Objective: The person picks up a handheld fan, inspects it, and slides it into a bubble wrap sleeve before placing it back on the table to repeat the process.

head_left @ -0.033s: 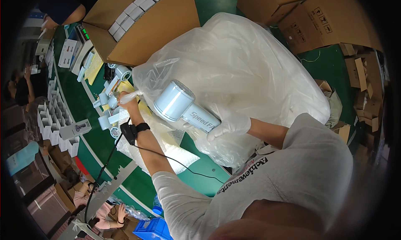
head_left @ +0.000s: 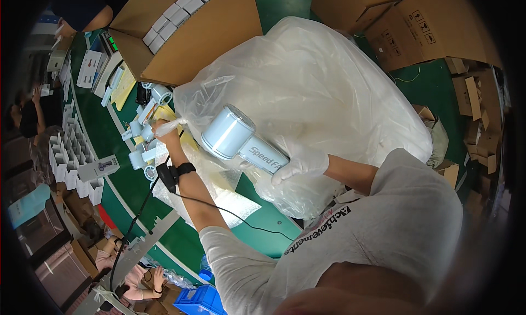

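Observation:
My right hand [head_left: 302, 162], in a white glove, is closed around the handle of a light-blue handheld fan [head_left: 229, 133]. The fan is tilted, its round head up and to the left, over a large clear plastic bag [head_left: 318, 85]. Far to the left, my left hand [head_left: 165, 129] reaches in among several light-blue fan parts [head_left: 149, 153] on the bench. White glove material shows on it, but its fingertips are largely hidden, so whether they grip anything is unclear. Under my left forearm lie sheets of bubble wrap [head_left: 235, 208].
An open carton [head_left: 203, 33] with rows of small white boxes stands behind the bag. More cartons [head_left: 416, 33] are at the far right. White box dividers [head_left: 68, 159] stand at the left. A black cable [head_left: 241, 213] runs from my left wrist. A blue bin [head_left: 200, 301] sits near the lower edge.

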The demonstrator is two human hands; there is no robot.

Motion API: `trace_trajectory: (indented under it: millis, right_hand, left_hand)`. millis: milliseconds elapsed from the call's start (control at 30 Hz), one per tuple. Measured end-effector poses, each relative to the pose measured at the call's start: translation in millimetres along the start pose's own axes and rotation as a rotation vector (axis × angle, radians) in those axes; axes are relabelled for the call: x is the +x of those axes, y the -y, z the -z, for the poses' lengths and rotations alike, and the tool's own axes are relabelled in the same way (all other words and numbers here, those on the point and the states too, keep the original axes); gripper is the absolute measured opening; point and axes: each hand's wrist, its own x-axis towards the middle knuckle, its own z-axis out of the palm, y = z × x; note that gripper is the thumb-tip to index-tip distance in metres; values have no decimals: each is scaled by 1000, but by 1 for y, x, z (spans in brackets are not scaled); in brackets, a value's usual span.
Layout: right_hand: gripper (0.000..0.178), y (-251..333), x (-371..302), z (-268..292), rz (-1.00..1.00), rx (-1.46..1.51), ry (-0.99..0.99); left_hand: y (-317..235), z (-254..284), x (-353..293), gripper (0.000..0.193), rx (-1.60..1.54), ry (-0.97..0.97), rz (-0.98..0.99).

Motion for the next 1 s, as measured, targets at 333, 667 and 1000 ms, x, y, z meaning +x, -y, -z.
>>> trace_trajectory:
  millis: [333,667,1000]
  right_hand:
    - [80,-4,-30,-58,-10,154,188]
    - [79,-114,-102,-173,-240,80,426]
    - [63,-180,-156,-136,-309,276,-5]
  left_hand:
    - [-26,239,-198,10,-990,-312,462]
    - [-50,321,-423,13,-892,-621,458]
    - [-47,173,-491,29,-778,-419,416]
